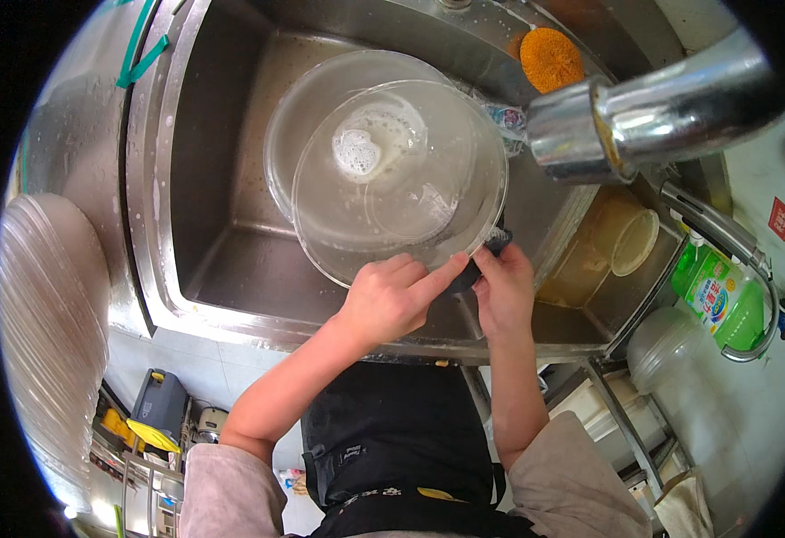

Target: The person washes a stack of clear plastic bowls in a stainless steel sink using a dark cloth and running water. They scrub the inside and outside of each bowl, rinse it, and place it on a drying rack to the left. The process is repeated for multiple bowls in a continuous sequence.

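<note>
A clear round plastic lid or shallow bowl (339, 222) is tilted over a larger clear round bowl (281, 148) in a steel sink. White foam (357, 152) shows near its middle. My left hand (392, 296) is at the near rim of the upper piece, index finger stretched along it, the other fingers curled; whether it grips the rim is hidden. My right hand (505, 289) pinches a dark cloth or scrubber (498, 242) against the rim at the lower right.
A chrome faucet (688, 107) reaches in from the right, near an orange round scrubber (551, 59). A side basin holds a plastic tub (634, 242). Green detergent bottle (722, 296) stands right of the sink. A tall stack of clear lids or bowls (53, 336) is at left.
</note>
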Available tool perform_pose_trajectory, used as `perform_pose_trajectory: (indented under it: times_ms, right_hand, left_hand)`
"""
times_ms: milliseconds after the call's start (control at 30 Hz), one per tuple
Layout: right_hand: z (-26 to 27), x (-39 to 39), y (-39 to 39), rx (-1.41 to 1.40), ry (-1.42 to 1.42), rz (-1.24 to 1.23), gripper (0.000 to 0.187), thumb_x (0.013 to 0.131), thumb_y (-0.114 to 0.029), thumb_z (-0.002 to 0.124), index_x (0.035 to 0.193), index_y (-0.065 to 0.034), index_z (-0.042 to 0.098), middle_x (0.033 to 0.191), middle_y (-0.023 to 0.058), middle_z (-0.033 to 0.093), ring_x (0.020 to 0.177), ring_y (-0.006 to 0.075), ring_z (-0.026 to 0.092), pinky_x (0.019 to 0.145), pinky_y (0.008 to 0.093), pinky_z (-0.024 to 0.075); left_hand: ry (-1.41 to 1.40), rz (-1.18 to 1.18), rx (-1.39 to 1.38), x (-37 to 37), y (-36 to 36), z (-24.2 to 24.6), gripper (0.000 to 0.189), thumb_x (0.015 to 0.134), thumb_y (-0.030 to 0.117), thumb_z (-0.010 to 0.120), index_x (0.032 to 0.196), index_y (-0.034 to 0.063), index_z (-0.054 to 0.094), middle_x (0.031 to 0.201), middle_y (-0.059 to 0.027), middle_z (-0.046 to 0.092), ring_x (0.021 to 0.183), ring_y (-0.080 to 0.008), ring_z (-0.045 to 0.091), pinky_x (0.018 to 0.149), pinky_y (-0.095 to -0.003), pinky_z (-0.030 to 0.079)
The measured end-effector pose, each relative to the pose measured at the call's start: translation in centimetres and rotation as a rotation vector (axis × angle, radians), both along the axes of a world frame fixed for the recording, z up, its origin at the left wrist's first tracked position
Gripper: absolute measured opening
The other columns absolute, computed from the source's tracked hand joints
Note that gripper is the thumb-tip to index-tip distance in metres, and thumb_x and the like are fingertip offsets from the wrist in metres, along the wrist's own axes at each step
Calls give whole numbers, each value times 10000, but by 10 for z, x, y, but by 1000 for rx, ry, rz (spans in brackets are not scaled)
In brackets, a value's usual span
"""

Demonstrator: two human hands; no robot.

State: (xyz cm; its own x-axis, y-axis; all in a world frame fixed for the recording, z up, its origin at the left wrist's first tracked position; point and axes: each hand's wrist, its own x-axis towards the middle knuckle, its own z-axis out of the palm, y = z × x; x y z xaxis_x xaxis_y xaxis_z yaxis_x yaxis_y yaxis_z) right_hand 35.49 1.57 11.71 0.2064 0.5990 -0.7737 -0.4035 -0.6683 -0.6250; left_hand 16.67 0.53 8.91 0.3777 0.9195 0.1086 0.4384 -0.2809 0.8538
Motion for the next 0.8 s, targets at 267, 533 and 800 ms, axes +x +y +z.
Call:
perform_pose_trajectory:
  times_ms: [267, 533, 800]
  right_hand:
    - [15, 2, -6, 2, 200, -96, 158, 1033, -49, 611, 1164, -21, 695, 1140, 64, 721, 1064, 162, 672, 982, 342, 502]
    - [16, 2, -3, 4, 140, -89, 183, 1007, -10, 633, 1180, -2, 694, 1146, 82, 734, 1079, 171, 677, 994, 340, 508]
    - [17, -8, -10, 1, 74, -146, 195, 991, 17, 634, 1174, 1, 700, 1106, 89, 747, 1011, 187, 708, 959, 347, 548]
  left_hand:
    - [-1, 3, 3, 1, 0, -2, 728, 638, -8, 690, 1358, 96, 702, 661, -19, 518, 602, -218, 550, 530, -373, 499]
    - [-21, 18, 3, 2, 1, -3, 730, 630, -23, 683, 1353, 75, 701, 661, -29, 527, 609, -234, 562, 542, -386, 505]
    - [-28, 13, -14, -1, -2, -3, 728, 629, -10, 692, 1350, 89, 703, 665, -32, 532, 611, -243, 567, 538, -396, 505]
